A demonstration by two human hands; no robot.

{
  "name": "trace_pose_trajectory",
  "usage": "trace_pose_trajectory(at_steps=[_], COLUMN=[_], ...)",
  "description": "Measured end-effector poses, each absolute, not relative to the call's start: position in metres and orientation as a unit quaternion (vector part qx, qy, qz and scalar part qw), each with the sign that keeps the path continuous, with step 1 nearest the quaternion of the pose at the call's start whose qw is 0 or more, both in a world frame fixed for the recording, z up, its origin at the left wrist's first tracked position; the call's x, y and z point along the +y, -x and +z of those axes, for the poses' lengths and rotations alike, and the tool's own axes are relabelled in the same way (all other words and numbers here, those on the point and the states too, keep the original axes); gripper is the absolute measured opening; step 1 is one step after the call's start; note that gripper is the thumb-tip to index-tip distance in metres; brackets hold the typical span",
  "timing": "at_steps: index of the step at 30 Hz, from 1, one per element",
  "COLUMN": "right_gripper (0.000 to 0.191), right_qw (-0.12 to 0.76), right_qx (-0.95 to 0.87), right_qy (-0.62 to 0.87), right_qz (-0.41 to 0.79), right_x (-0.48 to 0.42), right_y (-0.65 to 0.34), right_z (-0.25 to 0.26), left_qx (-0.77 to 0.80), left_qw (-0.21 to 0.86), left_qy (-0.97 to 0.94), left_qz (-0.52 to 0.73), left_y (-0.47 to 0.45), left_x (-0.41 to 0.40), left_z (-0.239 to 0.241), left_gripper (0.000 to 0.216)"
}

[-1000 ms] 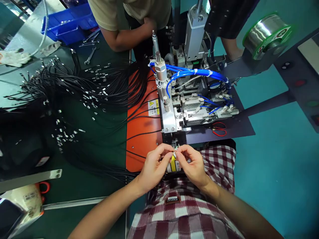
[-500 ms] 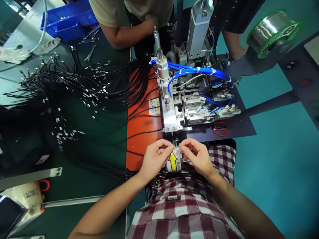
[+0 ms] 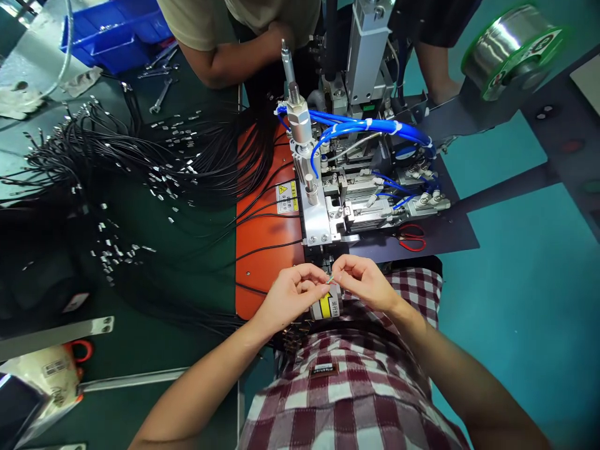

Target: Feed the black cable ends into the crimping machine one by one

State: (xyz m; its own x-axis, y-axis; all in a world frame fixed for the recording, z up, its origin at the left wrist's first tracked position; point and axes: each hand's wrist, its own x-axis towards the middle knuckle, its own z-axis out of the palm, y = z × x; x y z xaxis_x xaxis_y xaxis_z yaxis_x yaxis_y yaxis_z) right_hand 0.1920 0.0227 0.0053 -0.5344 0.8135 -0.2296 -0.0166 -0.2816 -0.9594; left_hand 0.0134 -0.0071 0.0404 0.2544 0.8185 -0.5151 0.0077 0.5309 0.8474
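My left hand point(image 3: 291, 295) and my right hand point(image 3: 362, 281) meet in front of a small machine point(image 3: 328, 206), close to my checked shirt. Both pinch the thin coloured wire ends point(image 3: 330, 279) of a cable between thumb and fingertips. Just below the fingers is a label with a yellow arrow point(image 3: 327, 305) on the machine's front. Black cables point(image 3: 262, 219) run from the left across the orange plate point(image 3: 262, 250) toward the machine.
A large heap of black cables with metal tips point(image 3: 117, 181) covers the green bench on the left. Red scissors point(image 3: 411, 239) lie right of the machine. A solder reel point(image 3: 509, 53) sits top right. Another person in a beige shirt point(image 3: 225, 37) leans in opposite, beside a blue bin point(image 3: 117, 31).
Both hands have shifted slightly up toward the machine while keeping the pinch on the wire ends. More of the yellow arrow label shows below the fingers.
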Motion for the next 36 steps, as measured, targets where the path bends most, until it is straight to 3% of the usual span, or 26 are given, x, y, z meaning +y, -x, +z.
trace_pose_trajectory(at_steps=[16, 29, 36], right_gripper=[0.022, 0.012, 0.019], right_qw=[0.25, 0.348, 0.348], right_qx=[-0.622, -0.568, -0.46], right_qy=[0.255, 0.442, 0.459], right_qz=[0.697, 0.601, 0.676], right_x=[0.04, 0.005, 0.0], right_y=[-0.193, -0.184, -0.176], right_z=[0.008, 0.014, 0.013], left_qx=[0.5, 0.548, 0.563], left_qw=[0.75, 0.678, 0.65], left_qy=[-0.368, -0.36, -0.355], left_qz=[0.228, 0.332, 0.366], left_y=[-0.004, -0.018, -0.02], left_x=[-0.005, -0.011, -0.016], left_z=[0.04, 0.042, 0.038], left_gripper=[0.032, 0.027, 0.026])
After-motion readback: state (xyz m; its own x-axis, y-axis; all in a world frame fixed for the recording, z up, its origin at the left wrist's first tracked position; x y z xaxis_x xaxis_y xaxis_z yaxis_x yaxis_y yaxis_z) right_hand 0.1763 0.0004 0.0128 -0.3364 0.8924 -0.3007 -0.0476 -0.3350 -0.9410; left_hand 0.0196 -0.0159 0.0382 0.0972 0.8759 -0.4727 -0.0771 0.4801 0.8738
